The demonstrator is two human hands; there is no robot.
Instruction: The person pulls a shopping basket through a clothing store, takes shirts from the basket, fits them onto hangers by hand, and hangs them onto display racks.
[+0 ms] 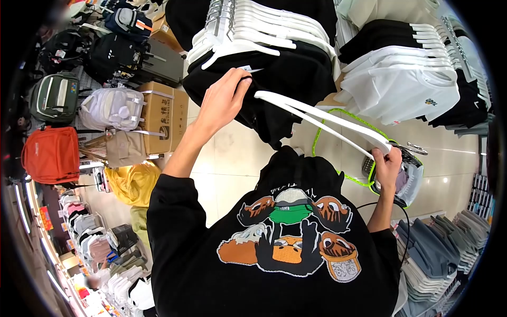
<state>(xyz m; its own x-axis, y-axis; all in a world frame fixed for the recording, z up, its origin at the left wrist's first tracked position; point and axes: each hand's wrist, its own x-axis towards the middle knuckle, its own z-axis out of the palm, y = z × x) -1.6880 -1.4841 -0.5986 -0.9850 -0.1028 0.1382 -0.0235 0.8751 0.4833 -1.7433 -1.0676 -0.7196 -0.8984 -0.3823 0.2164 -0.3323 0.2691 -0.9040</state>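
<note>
My left hand (226, 99) is closed on the collar of a black garment (266, 113), with the fingertips pinched at the fabric by a small label. Part of that garment hangs down beneath the hand. My right hand (387, 165) grips a white clothes hanger (330, 119) near its metal hook (412, 148). The hanger carries nothing, and its arms point left, their tips close to the black garment. Just above my left hand, several white hangers (277, 26) hold black garments on a rack.
White shirts (401, 87) hang at the upper right. A bag with a neon-yellow strap (317, 140) is beside my right hand. Backpacks (113, 108) and a cardboard box (165, 117) line the left. Folded trousers (430, 253) lie at the lower right.
</note>
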